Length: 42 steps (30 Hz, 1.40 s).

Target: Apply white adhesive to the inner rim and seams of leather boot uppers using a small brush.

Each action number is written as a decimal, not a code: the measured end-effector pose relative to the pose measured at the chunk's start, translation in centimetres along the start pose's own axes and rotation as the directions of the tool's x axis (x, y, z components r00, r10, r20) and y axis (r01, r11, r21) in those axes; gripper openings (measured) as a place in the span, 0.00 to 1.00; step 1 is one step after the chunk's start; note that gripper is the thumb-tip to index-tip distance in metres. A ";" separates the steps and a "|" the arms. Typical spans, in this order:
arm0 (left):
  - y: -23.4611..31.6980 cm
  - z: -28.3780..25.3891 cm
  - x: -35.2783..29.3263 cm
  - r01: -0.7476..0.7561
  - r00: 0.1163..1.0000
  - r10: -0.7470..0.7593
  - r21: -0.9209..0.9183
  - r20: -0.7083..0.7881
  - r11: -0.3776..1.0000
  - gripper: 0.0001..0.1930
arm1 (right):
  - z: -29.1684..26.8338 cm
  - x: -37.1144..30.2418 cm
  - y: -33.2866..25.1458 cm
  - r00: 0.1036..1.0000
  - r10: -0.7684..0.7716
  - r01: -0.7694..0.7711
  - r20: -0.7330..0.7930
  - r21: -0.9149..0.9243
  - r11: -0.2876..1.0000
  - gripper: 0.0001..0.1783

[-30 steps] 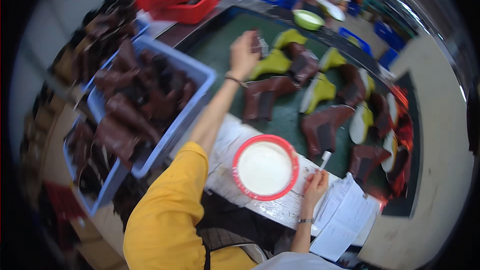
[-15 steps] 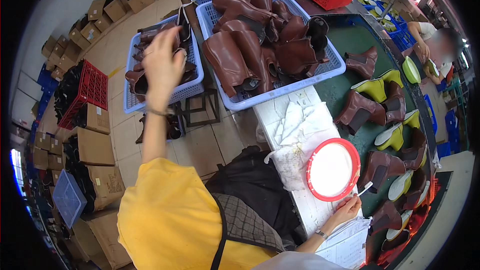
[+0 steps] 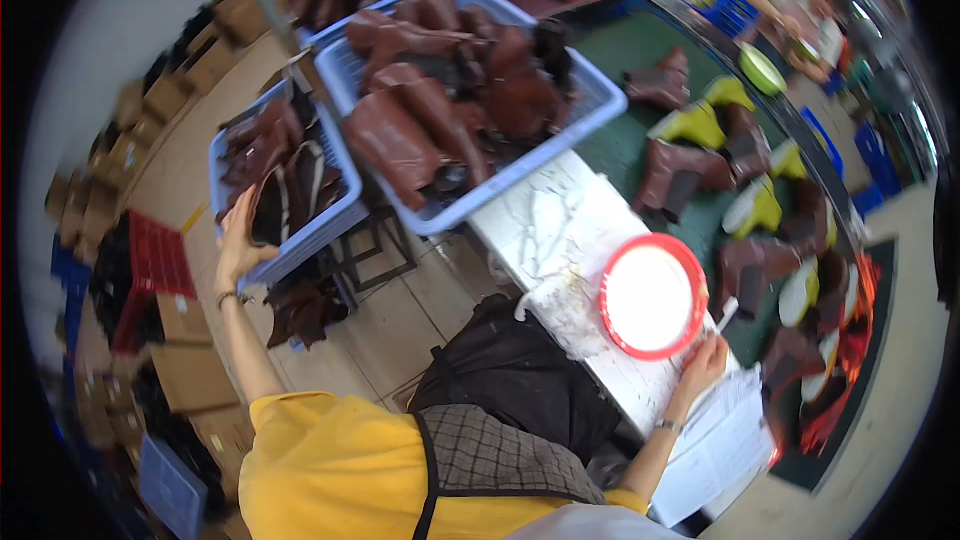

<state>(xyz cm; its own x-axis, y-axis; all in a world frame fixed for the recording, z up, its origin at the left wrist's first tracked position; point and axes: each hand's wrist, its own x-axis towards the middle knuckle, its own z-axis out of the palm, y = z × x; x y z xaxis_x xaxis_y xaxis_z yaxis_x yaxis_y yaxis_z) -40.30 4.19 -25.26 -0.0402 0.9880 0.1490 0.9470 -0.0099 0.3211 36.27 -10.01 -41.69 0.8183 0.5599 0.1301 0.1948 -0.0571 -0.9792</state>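
My left hand (image 3: 238, 248) is at the near left corner of a small blue basket (image 3: 330, 230), fingers and thumb spread against a dark brown boot upper (image 3: 272, 208). Whether it grips the upper is unclear. Several more brown uppers lie in that basket. Between the fingers of my right hand (image 3: 706, 362) is a small white-headed brush (image 3: 729, 313), like a toothbrush, its handle mostly hidden. That hand rests just right of a red-rimmed bowl (image 3: 607, 312) of white paste or liquid. The bowl stands on a narrow white bench (image 3: 510, 230).
A larger blue basket (image 3: 605, 118) of brown uppers stands beyond the bench. Brown boots (image 3: 665, 175) and yellow-green boot-shaped pieces (image 3: 690, 128) line the green surface at right. Papers (image 3: 715, 445) lie beside my right wrist. Cartons (image 3: 190, 370) stand at left. Another person (image 3: 790, 10) works at far right.
My left hand has come down from above the small basket to its near left corner, against an upper. The view has shifted. My right hand still holds the brush beside the bowl.
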 end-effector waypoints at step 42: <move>42.7 9.0 4.7 0.465 0.543 0.563 -0.781 0.623 0.416 0.14 | 3.9 -3.0 -20.3 0.709 -0.580 0.692 0.400 -0.234 0.683 0.11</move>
<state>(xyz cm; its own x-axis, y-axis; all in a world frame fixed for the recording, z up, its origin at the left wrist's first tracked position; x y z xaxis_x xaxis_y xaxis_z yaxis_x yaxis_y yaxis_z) 2.77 9.75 -19.24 0.7103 0.6264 -0.3210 0.1267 0.3348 0.9337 27.71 -7.30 -22.82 0.2506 0.7612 0.5982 0.8255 0.1548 -0.5427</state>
